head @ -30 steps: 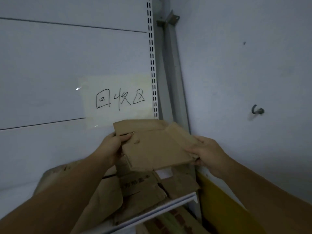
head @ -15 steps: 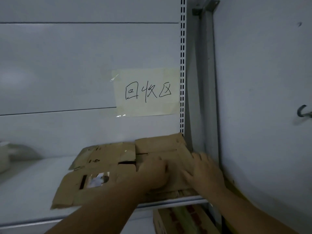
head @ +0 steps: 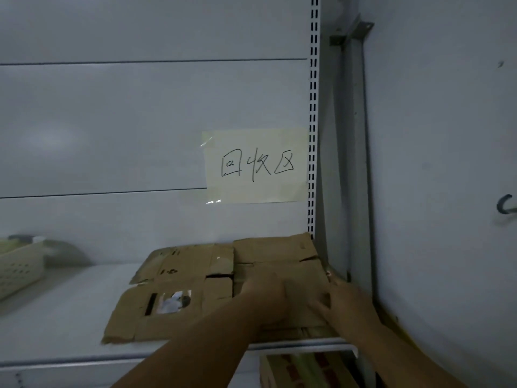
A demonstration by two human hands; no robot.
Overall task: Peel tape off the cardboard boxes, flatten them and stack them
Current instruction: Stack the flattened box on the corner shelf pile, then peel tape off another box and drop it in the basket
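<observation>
**Flattened cardboard, right end of shelf**

Left hand (head: 265,299): rested on the top flattened box (head: 279,256); blur hid how its fingers lay. Right hand (head: 345,305): laid flat on the same box, fingers straight. The box sat in the back right corner of the shelf (head: 70,359). Second flattened box (head: 167,312): touching it on the left. Handwritten paper sign (head: 256,165): on the back panel above. Pale basket (head: 19,268): at the shelf's left end.

A flattened brown cardboard box (head: 275,252) is laid flat on further cardboard layers, tucked into the right rear corner of the white shelf (head: 56,317). Just beside it on the left, a larger flattened box (head: 173,275) is spread out, flaps open, with a torn window seen in its front panel.
</observation>
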